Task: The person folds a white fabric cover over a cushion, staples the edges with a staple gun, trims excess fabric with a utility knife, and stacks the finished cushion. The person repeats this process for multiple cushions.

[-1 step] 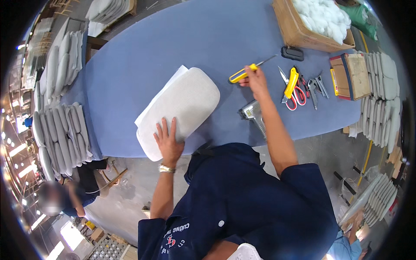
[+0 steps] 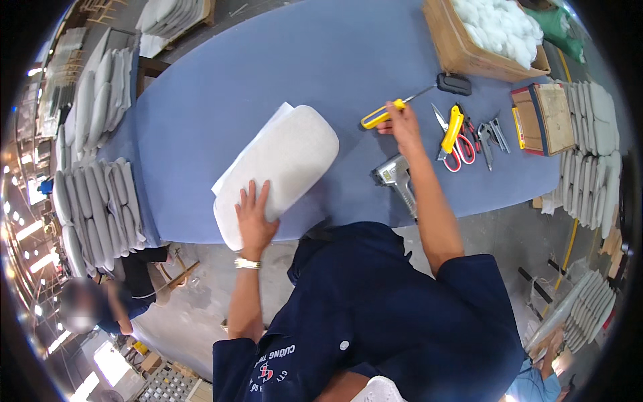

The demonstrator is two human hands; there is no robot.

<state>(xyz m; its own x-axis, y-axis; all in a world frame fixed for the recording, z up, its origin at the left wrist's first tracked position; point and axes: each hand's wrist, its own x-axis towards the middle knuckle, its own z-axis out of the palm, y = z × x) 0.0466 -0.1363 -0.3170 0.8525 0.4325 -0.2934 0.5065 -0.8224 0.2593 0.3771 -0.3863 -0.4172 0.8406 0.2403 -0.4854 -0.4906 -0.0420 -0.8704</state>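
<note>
A light grey padded cushion (image 2: 295,151) lies aslant on the blue-covered table, with a white sheet (image 2: 231,177) showing from under its far left edge. My left hand (image 2: 254,224) rests flat on the cushion's near end, fingers spread. To the right, my right hand (image 2: 404,130) is closed around the handle of a yellow and dark screwdriver (image 2: 374,119). Its thin metal shaft points away to the right, the tip close to a black oblong block (image 2: 453,84); whether they touch I cannot tell. A grey staple gun (image 2: 396,179) lies beside my right forearm.
Red-handled scissors (image 2: 462,155), a yellow utility knife (image 2: 453,128) and pliers (image 2: 485,137) lie right of my arm. A carton (image 2: 445,43) of white stuffing and a brown box (image 2: 546,117) stand beyond. Cushions (image 2: 100,201) are stacked at left; a person (image 2: 114,301) is at lower left.
My right hand has shifted slightly to the right with the screwdriver, bringing its tip nearer the black block. My left hand has moved slightly left on the cushion.
</note>
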